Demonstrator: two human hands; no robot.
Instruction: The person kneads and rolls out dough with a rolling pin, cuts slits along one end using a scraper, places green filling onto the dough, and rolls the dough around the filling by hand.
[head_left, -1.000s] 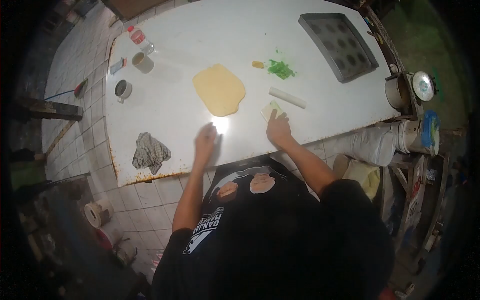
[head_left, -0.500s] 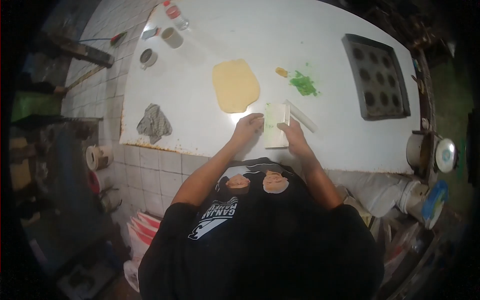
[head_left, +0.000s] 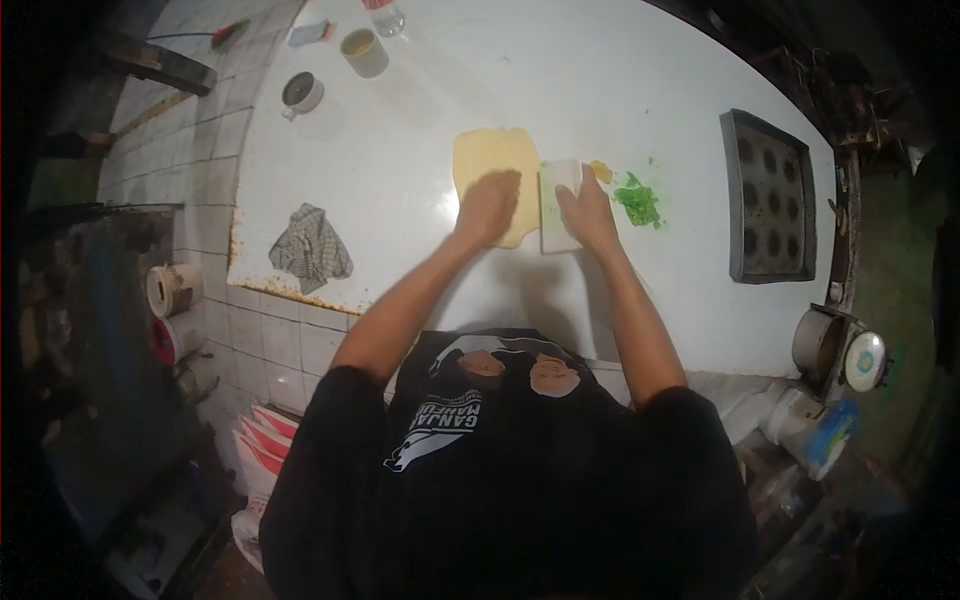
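Observation:
A flat sheet of pale yellow dough [head_left: 495, 150] lies on the white table. My left hand [head_left: 490, 207] rests over its lower part, fingers stretched toward the right with nothing visible in them. A white rectangular board [head_left: 560, 235] stands close against the dough's right edge. My right hand [head_left: 588, 208] grips this board, thumb on its face and fingers around the right side. Just past that hand sit a small yellow dough piece [head_left: 601, 171] and a smeared green lump [head_left: 638, 202].
At the right is a dark baking tray [head_left: 768, 200] with round hollows. A crumpled checked cloth [head_left: 312, 248] lies at left. Toward the back left stand a cup [head_left: 302, 93], a mug [head_left: 364, 53] and a bottle [head_left: 385, 18]. A pot [head_left: 818, 340] is beyond the right corner.
Both hands have moved forward, away from my body. The board has gone with my right hand up beside the dough, and my left hand has come onto the dough. The white rod no longer shows.

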